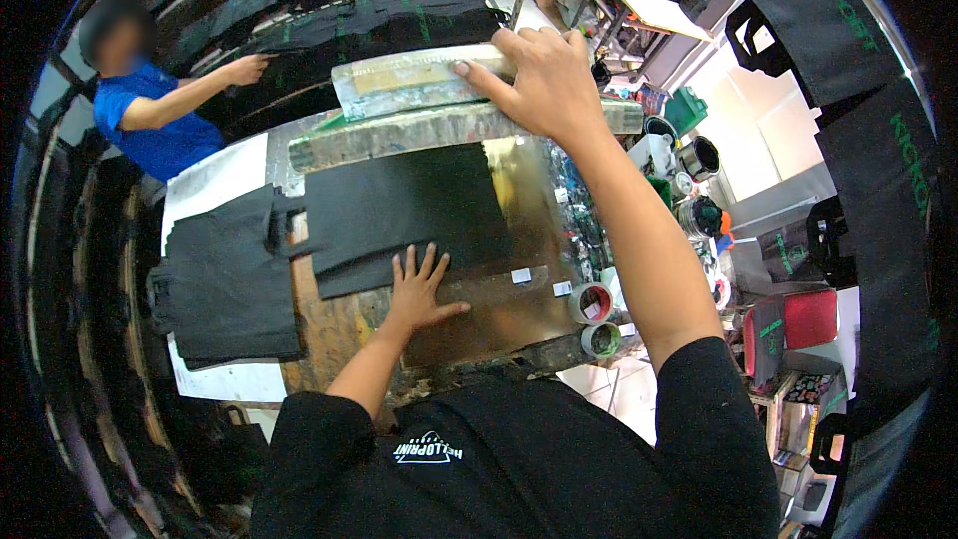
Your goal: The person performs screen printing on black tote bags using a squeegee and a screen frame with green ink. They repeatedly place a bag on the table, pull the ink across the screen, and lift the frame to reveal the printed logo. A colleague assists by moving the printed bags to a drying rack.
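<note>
Two bare hands are shown at a worktable (349, 339), seen from above. The left hand (421, 289), at the centre of the frame, is laid flat with the fingers spread; the fingertips are rested on the lower edge of a black sheet (399, 205), the thumb is placed beyond it on the brown surface, and nothing is grasped. The sheet itself is laid out just left of centre, with slight creasing along its lower edge. The right hand (549, 80), at upper centre, is curled over the upper edge of a pale panel (399, 80), with the thumb extended along the near face; the fingertips are hidden behind it. The panel is tilted above a worn, stained bar (449, 130), by which the far side of the sheet is bordered. At left, a pile of black sheets (225, 284) is stacked on a white board (215, 185). Two tape rolls (591, 302) are set near the right edge of the worktable. In the upper left, a co-worker in a blue shirt (155, 115) is seen with an arm extended. Black bags with green print (893, 210) are hung at far right.
</note>
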A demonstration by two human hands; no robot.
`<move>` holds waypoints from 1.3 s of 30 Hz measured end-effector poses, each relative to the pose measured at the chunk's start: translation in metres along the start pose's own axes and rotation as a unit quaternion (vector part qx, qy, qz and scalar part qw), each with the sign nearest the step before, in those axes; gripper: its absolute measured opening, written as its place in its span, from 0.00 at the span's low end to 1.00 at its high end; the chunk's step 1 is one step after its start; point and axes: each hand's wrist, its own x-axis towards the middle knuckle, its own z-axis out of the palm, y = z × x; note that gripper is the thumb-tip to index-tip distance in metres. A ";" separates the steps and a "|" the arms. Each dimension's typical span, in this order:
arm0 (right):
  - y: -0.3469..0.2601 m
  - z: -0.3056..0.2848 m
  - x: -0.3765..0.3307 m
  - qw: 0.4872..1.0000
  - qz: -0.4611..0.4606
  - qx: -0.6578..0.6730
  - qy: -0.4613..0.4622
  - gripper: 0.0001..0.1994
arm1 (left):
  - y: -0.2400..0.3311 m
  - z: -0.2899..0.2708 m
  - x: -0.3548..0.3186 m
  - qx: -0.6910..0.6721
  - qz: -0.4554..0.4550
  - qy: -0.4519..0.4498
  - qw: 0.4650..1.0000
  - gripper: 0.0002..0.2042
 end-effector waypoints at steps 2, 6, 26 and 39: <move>-0.001 0.000 0.004 1.000 -0.001 -0.012 -0.004 0.31 | 0.017 0.006 0.030 -0.011 0.008 0.001 1.000 0.59; -0.001 0.000 0.006 1.000 0.002 0.001 -0.009 0.32 | 0.057 0.016 0.065 -0.028 0.020 0.002 0.999 0.60; -0.004 -0.006 0.012 0.997 0.019 0.002 -0.070 0.31 | 0.104 0.047 0.017 -0.085 0.032 0.108 0.990 0.60; -0.028 -0.012 -0.047 0.997 0.015 0.003 -0.077 0.27 | 0.029 -0.152 0.000 -0.840 0.051 0.253 0.477 0.38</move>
